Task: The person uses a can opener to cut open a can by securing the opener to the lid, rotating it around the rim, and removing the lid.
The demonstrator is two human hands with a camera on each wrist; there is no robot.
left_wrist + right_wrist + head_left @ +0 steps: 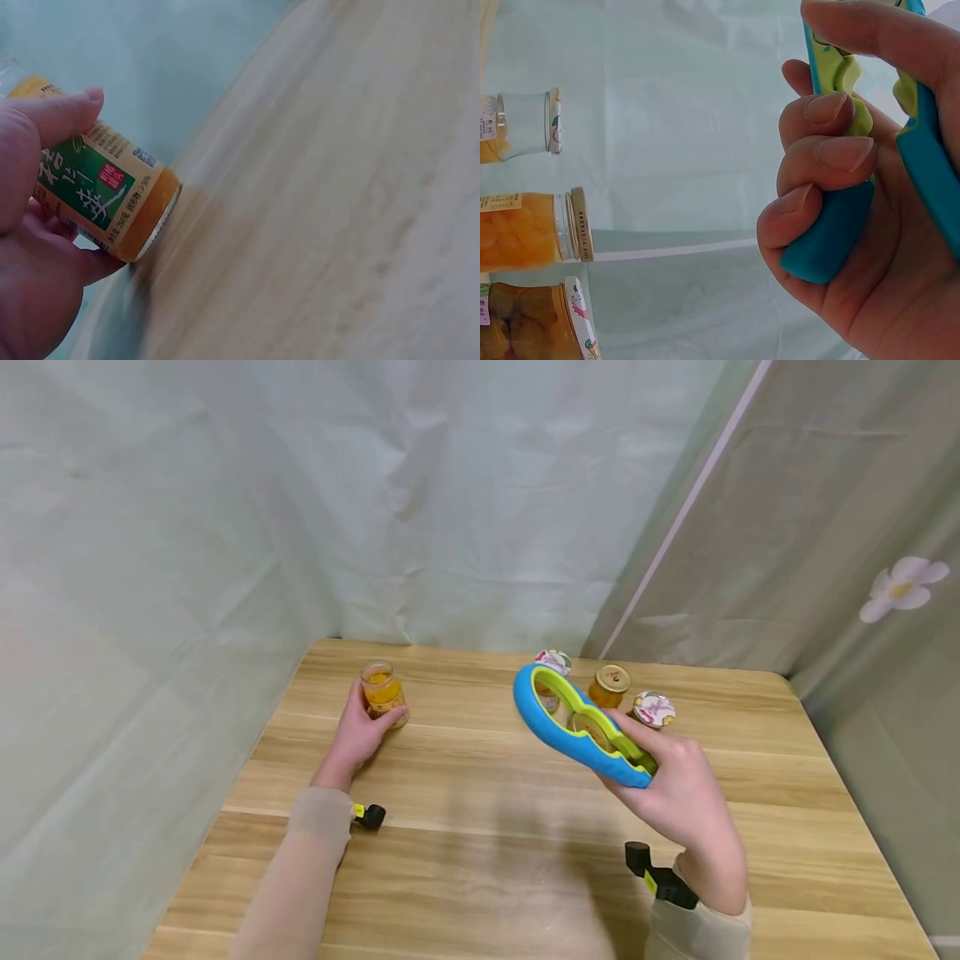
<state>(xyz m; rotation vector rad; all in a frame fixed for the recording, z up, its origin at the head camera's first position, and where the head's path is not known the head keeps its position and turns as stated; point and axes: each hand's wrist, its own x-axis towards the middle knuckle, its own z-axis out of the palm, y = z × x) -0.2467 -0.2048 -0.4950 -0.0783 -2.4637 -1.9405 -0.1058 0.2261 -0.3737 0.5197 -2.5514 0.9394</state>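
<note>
At the table's far left, my left hand [360,731] grips a glass jar [384,693] with an open top and orange contents. In the left wrist view, thumb and fingers wrap the jar [112,187] around its green and tan label. My right hand [678,785] holds a blue and green jar opener [555,731] by its handles above the table. The right wrist view has several fingers curled round one blue handle [832,232]. Through the opener's opening shows a round gold lid [592,729], partly hidden by the opener.
Behind the opener stand a jar with a patterned lid [553,660], a gold-lidded jar [611,681] of orange fruit and another patterned-lid jar [654,708]. The wooden table [465,793] meets pale curtains [465,527] at its back and sides.
</note>
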